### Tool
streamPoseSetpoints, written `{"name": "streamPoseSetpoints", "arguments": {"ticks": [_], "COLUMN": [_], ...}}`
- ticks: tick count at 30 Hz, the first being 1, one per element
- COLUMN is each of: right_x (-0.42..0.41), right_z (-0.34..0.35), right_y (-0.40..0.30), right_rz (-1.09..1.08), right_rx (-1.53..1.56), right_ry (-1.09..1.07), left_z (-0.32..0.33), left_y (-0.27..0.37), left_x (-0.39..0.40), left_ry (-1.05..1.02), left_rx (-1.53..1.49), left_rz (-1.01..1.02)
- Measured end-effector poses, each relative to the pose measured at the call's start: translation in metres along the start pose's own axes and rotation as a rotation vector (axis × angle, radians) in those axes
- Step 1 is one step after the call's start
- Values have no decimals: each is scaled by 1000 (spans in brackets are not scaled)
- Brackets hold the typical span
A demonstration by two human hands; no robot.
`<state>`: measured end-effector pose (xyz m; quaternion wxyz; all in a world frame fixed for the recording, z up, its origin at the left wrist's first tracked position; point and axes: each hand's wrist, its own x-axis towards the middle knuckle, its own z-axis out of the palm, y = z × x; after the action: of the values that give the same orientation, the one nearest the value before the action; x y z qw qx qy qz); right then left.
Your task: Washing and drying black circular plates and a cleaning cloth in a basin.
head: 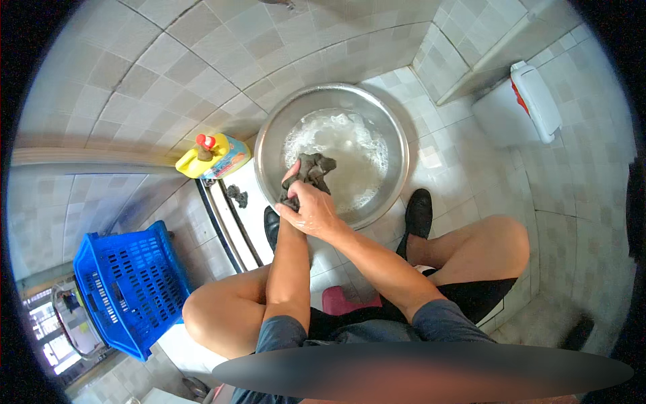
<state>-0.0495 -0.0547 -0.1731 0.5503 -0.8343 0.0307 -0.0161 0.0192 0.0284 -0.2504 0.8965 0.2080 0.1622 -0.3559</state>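
A dark grey wet cloth (314, 169) is bunched between my two hands, over the near left part of a round stainless steel basin (398, 171). My right hand (314, 209), with suds on its back, grips the cloth from the near side. Behind the cloth and partly hidden by it and by the right hand, my left hand (291, 174) holds the other part. Cloudy, soapy water (353, 174) with foam around its edge fills the bottom of the basin.
Left of the basin stand a yellow detergent jug (217, 160) with a red cap and a small dark clump (237, 196) on the floor. A blue plastic basket (136, 288) is at the left, a white bin (509, 113) at the upper right. Tiled walls rise close behind the basin.
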Motion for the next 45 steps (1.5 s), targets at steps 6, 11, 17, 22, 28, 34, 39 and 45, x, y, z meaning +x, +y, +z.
{"name": "streamPoseSetpoints", "arguments": {"ticks": [6, 11, 17, 22, 28, 34, 39, 45], "right_x": [49, 21, 43, 23, 59, 54, 61, 62], "right_z": [-38, 12, -23, 25, -46, -88, -87, -76], "right_y": [90, 53, 102, 71, 157, 105, 75, 64], "right_rz": [366, 288, 422, 423, 556, 635, 520, 405], "right_rx": [-149, -11, -34, -116, 31, 878, 917, 1385], "right_ry": [262, 102, 224, 139, 216, -39, -41, -73], "left_z": [30, -37, -2, -32, 45, 45, -17, 15], "left_y": [-42, -1, -50, -19, -55, -2, 17, -17], "left_x": [23, 27, 29, 29, 28, 23, 21, 2], "left_ry": [444, 43, 615, 187, 526, 606, 440, 384], "left_rx": [271, 33, 380, 206, 398, 231, 470, 12], "left_rz": [71, -46, 56, 70, -28, 168, 289, 16]}}
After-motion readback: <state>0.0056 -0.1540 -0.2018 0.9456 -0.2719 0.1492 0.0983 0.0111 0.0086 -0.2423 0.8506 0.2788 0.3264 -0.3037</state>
